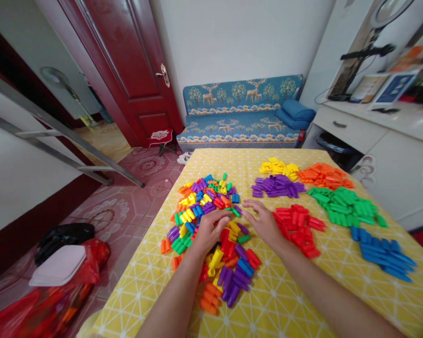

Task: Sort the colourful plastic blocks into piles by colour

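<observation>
A mixed pile of small plastic pieces [229,239] in several colours covers the left part of the yellow patterned tablecloth [268,291]. Over the middle of this pile is my left hand [211,228], its fingers pointing right; whatever lies under its fingertips is hidden. My right hand [262,220] is at the pile's right edge with fingers apart, its fingertips beside a purple piece and a green piece [236,212]. Right of my hands lie single-colour heaps: red [299,225], purple [278,186], yellow [278,168], orange [326,176], green [347,206] and blue [384,251].
Beyond the table stands a blue patterned sofa [241,115]. A white cabinet [402,159] borders the right side. On the floor at left are red plastic bags [45,305] and a pale lid [59,265]. A metal ladder [56,129] leans at the upper left.
</observation>
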Motion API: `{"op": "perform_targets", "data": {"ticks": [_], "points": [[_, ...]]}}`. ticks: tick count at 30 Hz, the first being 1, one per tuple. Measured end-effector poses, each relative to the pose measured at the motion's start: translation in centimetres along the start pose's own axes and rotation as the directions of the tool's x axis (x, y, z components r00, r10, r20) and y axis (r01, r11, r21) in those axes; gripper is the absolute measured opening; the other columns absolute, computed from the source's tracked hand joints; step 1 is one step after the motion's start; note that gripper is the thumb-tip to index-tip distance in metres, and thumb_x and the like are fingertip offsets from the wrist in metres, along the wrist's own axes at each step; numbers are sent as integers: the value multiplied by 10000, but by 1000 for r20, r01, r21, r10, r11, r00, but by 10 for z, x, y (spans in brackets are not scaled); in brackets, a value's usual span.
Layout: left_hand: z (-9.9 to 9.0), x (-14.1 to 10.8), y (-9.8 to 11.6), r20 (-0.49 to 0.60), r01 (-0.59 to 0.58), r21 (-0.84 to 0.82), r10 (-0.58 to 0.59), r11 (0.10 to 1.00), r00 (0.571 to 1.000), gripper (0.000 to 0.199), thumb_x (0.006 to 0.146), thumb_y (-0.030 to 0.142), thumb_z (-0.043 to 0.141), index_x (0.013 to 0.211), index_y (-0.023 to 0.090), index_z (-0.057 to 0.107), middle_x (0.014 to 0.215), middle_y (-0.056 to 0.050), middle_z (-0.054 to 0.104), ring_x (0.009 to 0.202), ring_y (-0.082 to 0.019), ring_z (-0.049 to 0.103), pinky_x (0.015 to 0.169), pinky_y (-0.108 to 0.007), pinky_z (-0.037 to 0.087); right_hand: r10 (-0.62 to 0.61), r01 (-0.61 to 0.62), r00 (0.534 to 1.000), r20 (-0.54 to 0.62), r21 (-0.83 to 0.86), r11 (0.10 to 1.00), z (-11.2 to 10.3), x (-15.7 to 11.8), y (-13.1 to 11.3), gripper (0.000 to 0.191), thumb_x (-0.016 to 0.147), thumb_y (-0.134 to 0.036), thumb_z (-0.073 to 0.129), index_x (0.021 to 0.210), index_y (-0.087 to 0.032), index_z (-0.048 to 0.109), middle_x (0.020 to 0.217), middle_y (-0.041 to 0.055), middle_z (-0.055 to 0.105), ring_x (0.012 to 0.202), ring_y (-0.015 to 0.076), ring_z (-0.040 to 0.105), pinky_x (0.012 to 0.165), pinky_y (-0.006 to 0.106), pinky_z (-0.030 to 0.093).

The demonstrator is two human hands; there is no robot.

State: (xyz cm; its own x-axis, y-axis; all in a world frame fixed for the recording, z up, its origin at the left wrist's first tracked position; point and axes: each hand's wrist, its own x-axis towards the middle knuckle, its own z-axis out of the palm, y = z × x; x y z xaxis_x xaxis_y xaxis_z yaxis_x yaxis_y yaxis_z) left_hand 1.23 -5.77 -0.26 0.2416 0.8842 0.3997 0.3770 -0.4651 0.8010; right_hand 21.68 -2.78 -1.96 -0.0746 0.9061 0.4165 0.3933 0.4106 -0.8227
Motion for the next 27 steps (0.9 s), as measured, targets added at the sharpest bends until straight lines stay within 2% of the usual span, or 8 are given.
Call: {"op": "perform_targets", "data": {"ticks": [5,9,11,13,16,20,24,27], "points": [[-5,0,-1,-124,55,-412,-116,910,985,562,928,569,367,1022,136,712,786,-87,700,735,-171,648,713,-287,513,81,-73,995,-61,115,991,32,-30,1,176,831,-345,578,939,-224,648,1066,81,653,1056,237,592,941,422,453],[-23,13,-4,-259,15,-811,-381,585,888,702,889,686,274,918,133,704,703,-76,660,654,-137,617,635,-256,511,74,-64,994,-83,119,991,32,-29,4,171,852,-363,557,918,-235,649,1033,76,656,1034,238,598,926,416,464],[-36,21,-6,-278,-63,-892,-432,449,858,598,897,640,353,932,149,692,736,-64,659,664,-114,606,643,-234,505,72,-61,993,-91,123,991,32,-27,5,182,863,-369,539,918,-233,648,1019,72,660,1017,233,602,910,402,469],[-46,28,-5,-256,-72,-921,-457,382,852,494,905,575,417,930,160,685,747,-53,658,677,-103,602,656,-226,503,71,-59,993,-96,125,990,32,-27,5,196,869,-371,527,923,-227,649,1009,70,664,998,228,606,901,392,470],[-47,34,-1,-178,82,-884,-493,461,851,413,879,527,498,925,159,682,743,-38,663,643,-93,606,632,-211,497,90,-77,990,-106,122,990,31,-27,3,219,869,-390,522,930,-223,650,999,71,673,976,225,610,881,382,475],[-17,28,8,-139,271,-651,-463,709,876,332,804,447,626,936,149,693,786,-33,701,633,-99,618,609,-203,485,112,-98,987,-117,120,988,31,-26,2,244,863,-413,525,911,-213,654,990,74,677,943,221,615,840,364,485],[20,11,18,-143,241,-384,-316,891,938,243,803,347,637,903,138,709,813,-56,728,732,-160,662,701,-265,520,82,-70,991,-106,112,991,31,-25,4,260,882,-403,493,899,-207,664,975,74,670,943,213,611,837,345,482],[33,-1,23,-172,169,-145,-193,975,966,205,846,280,586,930,152,722,907,-77,737,820,-189,674,760,-299,530,75,-64,992,-104,99,993,31,-24,6,264,884,-397,485,898,-204,665,966,76,669,942,210,609,846,341,479]]}}
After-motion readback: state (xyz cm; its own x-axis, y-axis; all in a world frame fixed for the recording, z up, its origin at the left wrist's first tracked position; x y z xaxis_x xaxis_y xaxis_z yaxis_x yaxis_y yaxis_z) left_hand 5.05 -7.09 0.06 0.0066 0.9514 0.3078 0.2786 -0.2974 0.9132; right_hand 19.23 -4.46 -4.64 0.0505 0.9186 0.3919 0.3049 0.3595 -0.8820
